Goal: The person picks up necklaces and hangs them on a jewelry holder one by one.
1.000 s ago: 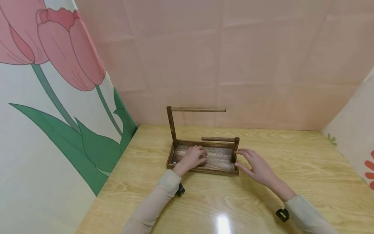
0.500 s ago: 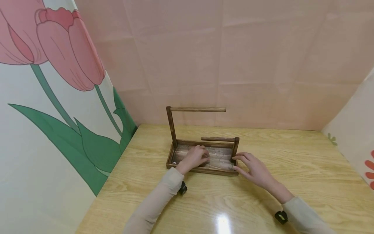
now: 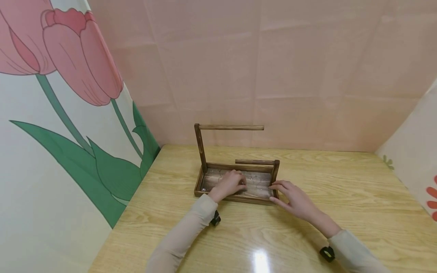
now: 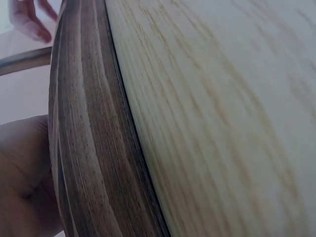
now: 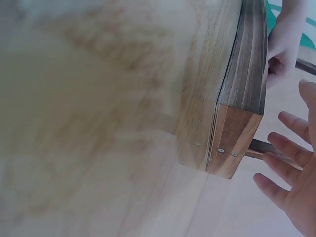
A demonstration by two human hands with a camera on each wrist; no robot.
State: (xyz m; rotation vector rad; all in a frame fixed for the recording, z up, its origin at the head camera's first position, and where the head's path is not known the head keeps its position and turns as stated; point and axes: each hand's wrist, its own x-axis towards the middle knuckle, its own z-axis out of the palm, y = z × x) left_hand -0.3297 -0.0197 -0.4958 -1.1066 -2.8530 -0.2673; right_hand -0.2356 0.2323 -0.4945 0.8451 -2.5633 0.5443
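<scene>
Head view: a wooden tray (image 3: pixel 254 200) stands on the counter (image 3: pixel 327 178), near the counter's far edge and left of that edge's midpoint, with a long wall facing the person. A tall left upright (image 3: pixel 200 148) rises from its far left corner and carries an upper rod (image 3: pixel 232 127), which extends rightward. A shorter right upright (image 3: pixel 275 172) stands at the right end and carries a lower rod (image 3: pixel 254 162), which extends leftward. Two screw heads (image 5: pixel 227 152) are visible on the right end face in the right wrist view.

The left hand (image 3: pixel 229 184) reaches over the front wall and is positioned above the tray floor. Its fingers are curled; whether they pinch anything cannot be told. The right hand (image 3: pixel 294 198) is at the right end of the tray, fingers spread; contact with the wall cannot be confirmed.

Both arms wear pale sleeves (image 3: pixel 184 235) and enter from the counter's near edge. A black wrist device (image 3: pixel 216 218) is located under the left wrist, a second one (image 3: pixel 327 253) under the right. Pink cloth (image 3: pixel 273 76) hangs behind the far edge; a tulip-printed panel (image 3: pixel 34 182) borders the left edge.
</scene>
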